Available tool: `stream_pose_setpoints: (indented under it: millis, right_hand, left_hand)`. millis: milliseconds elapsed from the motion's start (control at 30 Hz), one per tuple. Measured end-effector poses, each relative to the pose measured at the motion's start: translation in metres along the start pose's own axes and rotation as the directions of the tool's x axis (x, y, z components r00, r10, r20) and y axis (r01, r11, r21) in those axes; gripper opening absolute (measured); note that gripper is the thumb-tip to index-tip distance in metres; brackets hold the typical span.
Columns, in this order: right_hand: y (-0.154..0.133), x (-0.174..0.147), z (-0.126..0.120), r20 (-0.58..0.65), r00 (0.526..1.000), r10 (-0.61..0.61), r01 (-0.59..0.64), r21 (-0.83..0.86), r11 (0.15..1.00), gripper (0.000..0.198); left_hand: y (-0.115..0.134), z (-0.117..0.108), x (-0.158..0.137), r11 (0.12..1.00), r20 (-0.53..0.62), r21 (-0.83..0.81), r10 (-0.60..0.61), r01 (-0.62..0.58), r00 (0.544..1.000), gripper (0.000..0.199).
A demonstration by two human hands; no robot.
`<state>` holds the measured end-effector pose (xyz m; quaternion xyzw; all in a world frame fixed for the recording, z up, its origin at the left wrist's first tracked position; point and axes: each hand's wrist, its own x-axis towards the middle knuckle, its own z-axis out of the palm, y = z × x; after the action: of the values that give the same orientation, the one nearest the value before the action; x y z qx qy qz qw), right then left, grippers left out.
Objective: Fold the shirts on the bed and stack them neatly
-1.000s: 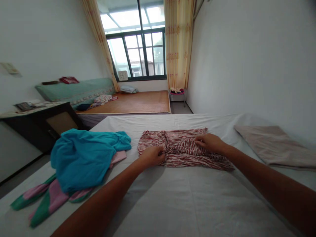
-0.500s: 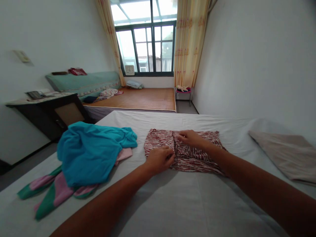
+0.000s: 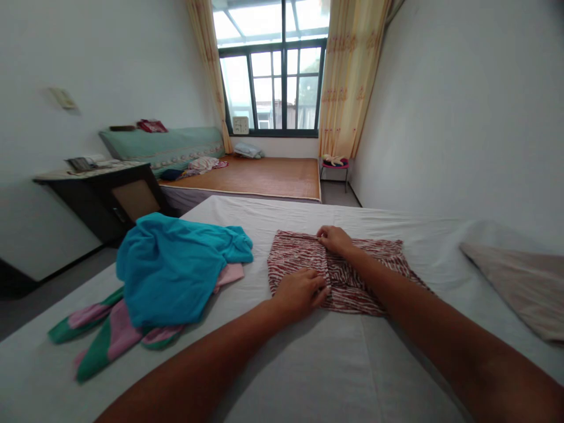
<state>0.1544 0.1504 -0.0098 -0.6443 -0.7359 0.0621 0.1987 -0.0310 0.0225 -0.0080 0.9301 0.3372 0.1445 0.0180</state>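
A red-brown and white patterned garment [image 3: 295, 249] lies folded on the white sheet in front of me, with a folded edge running across it near the middle. My left hand [image 3: 300, 294] rests at its near side, fingers somewhat apart on the cloth by that edge. At the far side, my right hand [image 3: 335, 239] has its fingers closed on the garment's top edge. Part of the fabric is hidden under my right forearm.
On the left lie a bright blue garment [image 3: 171, 270] and a pink-and-green cloth piece [image 3: 112, 335]. A beige cloth [image 3: 520, 288] is at the right. Beyond stand a bed with a brown mat [image 3: 273, 176], a dark cabinet [image 3: 132, 197] and a small stool [image 3: 335, 163].
My right hand has moved to the garment's far edge. The left hand's fingers have spread along the fold. The view has shifted slightly left.
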Motion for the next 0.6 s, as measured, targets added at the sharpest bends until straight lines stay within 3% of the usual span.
stream_pose_setpoints:
  millis: [100,167,233,333,400,500,600]
  right_hand:
    - [-0.01,-0.008,-0.002,-0.091,0.987,-0.134,0.13,-0.041,0.991,0.029]
    - [-0.018,-0.018,0.004,-0.05,0.951,-0.306,0.303,-0.062,0.951,0.033]
    - [-0.02,-0.029,0.016,0.077,0.904,-0.42,0.425,-0.055,0.904,0.042]
    - [-0.016,-0.04,0.033,0.205,0.884,-0.42,0.437,-0.04,0.899,0.056]
    - [-0.012,-0.042,0.038,0.226,0.891,-0.393,0.41,-0.033,0.911,0.059]
    - [-0.009,-0.041,0.039,0.228,0.893,-0.387,0.401,-0.016,0.916,0.06]
    - [-0.01,-0.042,0.036,0.214,0.899,-0.383,0.392,0.001,0.92,0.058]
  left_hand:
    - [-0.015,-0.016,0.002,0.999,0.035,-0.01,-0.039,0.039,0.999,0.039]
    - [-0.037,-0.033,0.0,0.981,0.014,0.033,-0.194,0.193,0.981,0.042]
    - [-0.065,-0.048,-0.004,0.911,-0.035,0.097,-0.401,0.402,0.916,0.041]
    - [-0.098,-0.052,-0.013,0.816,0.056,0.127,-0.574,0.564,0.817,0.035]
    - [-0.105,-0.042,-0.015,0.841,0.101,0.064,-0.541,0.538,0.835,0.043]
    - [-0.099,-0.021,-0.012,0.912,0.076,-0.159,-0.372,0.379,0.925,0.053]
    - [-0.094,-0.017,-0.011,0.876,0.058,-0.393,-0.279,0.279,0.958,0.068]
